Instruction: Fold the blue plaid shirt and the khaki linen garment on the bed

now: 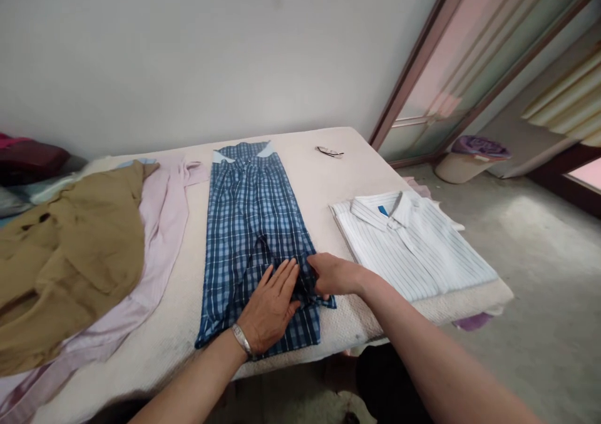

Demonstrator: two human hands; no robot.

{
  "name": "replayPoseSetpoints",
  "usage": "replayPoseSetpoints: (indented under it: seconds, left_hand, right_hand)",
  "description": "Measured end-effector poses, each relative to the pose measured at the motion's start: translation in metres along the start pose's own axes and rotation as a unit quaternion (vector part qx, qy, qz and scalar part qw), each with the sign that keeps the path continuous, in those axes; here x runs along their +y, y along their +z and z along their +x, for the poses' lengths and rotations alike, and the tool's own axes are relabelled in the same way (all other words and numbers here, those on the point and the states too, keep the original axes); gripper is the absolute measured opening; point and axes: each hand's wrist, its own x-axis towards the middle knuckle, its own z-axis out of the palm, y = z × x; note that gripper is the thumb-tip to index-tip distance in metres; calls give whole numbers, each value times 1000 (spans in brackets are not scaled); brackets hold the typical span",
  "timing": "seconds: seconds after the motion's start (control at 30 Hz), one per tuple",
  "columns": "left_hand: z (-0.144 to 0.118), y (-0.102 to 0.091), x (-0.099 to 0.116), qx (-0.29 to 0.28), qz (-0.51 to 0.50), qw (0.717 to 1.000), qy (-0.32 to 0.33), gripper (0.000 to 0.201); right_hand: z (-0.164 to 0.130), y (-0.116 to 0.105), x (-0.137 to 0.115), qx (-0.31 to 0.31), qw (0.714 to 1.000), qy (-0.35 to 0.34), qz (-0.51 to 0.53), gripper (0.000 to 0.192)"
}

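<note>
Plaid shirt [251, 223]: dark blue and light blue check, pale blue collar lining. Folded shirt [413, 245]: white with fine dark stripes, blue neck label. Jacket [70, 255]: plain tan-brown. Garment beneath it [162, 214]: pale pink. Table cover [328, 180]: cream. Wristband [241, 339]: silver.

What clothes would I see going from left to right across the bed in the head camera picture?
Brown garment → pink shirt → blue plaid shirt, with the left hand and right hand on it → folded white striped shirt.
</note>
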Motion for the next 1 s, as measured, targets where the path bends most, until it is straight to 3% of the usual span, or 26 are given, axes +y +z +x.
replayPoseSetpoints:
  seconds: [0.07, 0.13, 0.2, 0.3, 0.37, 0.53, 0.63, 0.73, 0.8, 0.9, 1.0]
  left_hand:
    - [1, 2, 0, -10, 4, 1000, 9, 67]
    - [1, 3, 1, -25, 12, 1000, 13, 68]
    - [1, 4, 2, -32, 14, 999, 9, 68]
    - [1, 3, 4, -30, 10, 999, 2, 67]
    - [1, 3, 5, -28, 10, 1000, -1, 68]
    - [-2, 12, 7, 0, 13, 1000, -10, 73]
    - [-3, 24, 2, 25, 21, 999, 1, 72]
    - [-3, 35, -6, 60, 49, 997, 29, 72]
    - [-3, 46, -10, 106, 81, 990, 52, 70]
    - [4, 75, -9, 226, 128, 965, 25, 48]
    - [18, 120, -3, 326, 156, 932, -27, 32]
  right_hand:
    - [-4, -6, 5, -61, 998, 21, 2, 19]
    - [-4, -14, 12, -58, 998, 39, 5, 9]
    - [4, -19, 18, 5, 999, 34, 37, 1]
    - [28, -18, 19, 117, 989, 21, 86, 22]
    - [46, -13, 14, 165, 983, 37, 70, 26]
    - [62, -7, 2, 215, 976, 42, 7, 6]
    - [62, -17, -1, 249, 967, 48, -35, 8]
    - [83, -46, -12, 317, 946, 50, -46, 19]
    - [114, -78, -26, 344, 938, 43, -6, 23]
    - [178, -129, -54, 328, 943, 38, 49, 26]
    - [238, -166, -78, 298, 950, 48, 83, 27]
